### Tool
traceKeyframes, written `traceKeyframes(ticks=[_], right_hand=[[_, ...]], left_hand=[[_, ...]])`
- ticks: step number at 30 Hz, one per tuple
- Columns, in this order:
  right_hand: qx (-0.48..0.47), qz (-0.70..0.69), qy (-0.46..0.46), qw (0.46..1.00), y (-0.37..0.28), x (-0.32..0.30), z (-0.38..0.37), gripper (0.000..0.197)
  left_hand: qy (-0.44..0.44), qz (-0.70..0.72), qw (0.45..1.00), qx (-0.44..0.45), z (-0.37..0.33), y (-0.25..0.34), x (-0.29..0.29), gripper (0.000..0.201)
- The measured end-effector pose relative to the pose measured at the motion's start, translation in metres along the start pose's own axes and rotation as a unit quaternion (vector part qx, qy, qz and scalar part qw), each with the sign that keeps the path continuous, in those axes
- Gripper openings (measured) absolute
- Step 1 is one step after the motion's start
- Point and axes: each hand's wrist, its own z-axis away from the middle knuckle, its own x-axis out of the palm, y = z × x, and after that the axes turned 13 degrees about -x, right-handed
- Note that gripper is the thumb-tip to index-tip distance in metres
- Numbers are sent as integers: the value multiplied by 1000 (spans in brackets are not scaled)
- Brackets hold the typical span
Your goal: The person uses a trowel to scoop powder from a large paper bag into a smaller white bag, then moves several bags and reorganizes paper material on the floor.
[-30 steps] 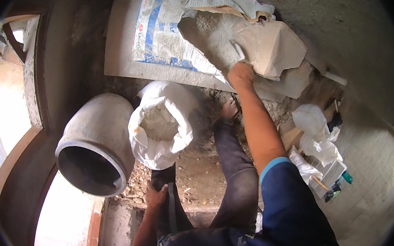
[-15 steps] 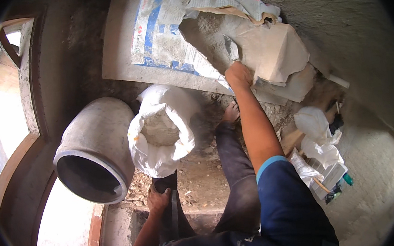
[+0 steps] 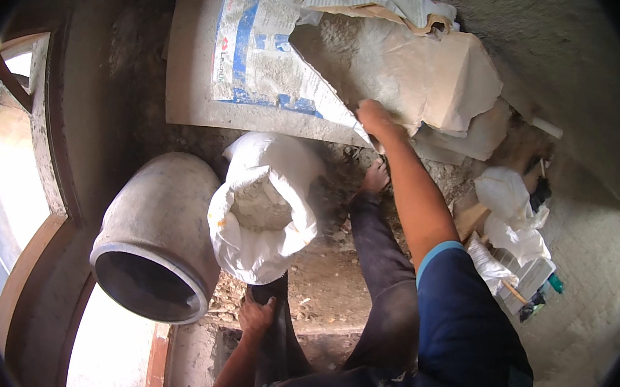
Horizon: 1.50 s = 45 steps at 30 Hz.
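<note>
R hand (image 3: 379,120) is now at torn paper bag's (image 3: 436,72) near edge, fingers curled, hold unclear, w/ pale blade gone from view, prob. ending a scoop, while L hand (image 3: 257,314) rests on L leg (image 3: 282,336) nr white sack (image 3: 264,260), grip unclear.

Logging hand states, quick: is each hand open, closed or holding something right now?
Left hand: on the leg; open or closed cannot be told.
Right hand: at the torn paper bag; grip cannot be told.
</note>
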Motion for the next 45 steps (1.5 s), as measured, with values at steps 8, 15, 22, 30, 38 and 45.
traceKeyframes(ticks=[8,15,22,30,38,45], right_hand=[[-128,21,0,992,3,1,3,30],[-179,55,-49,981,7,-10,9,29],[-193,51,-68,977,30,17,-22,26],[-253,3,-60,966,35,12,-21,20],[-367,95,-40,925,50,13,-24,20],[-269,-109,-56,955,66,3,-25,37]], left_hand=[[21,-5,1000,-14,4,8,-7,80],[41,-10,999,32,5,14,-5,78],[26,-42,999,6,10,28,-7,76],[38,-52,998,1,14,28,-5,78],[16,-23,999,-21,16,24,-6,82],[12,-12,1000,2,7,15,1,83]])
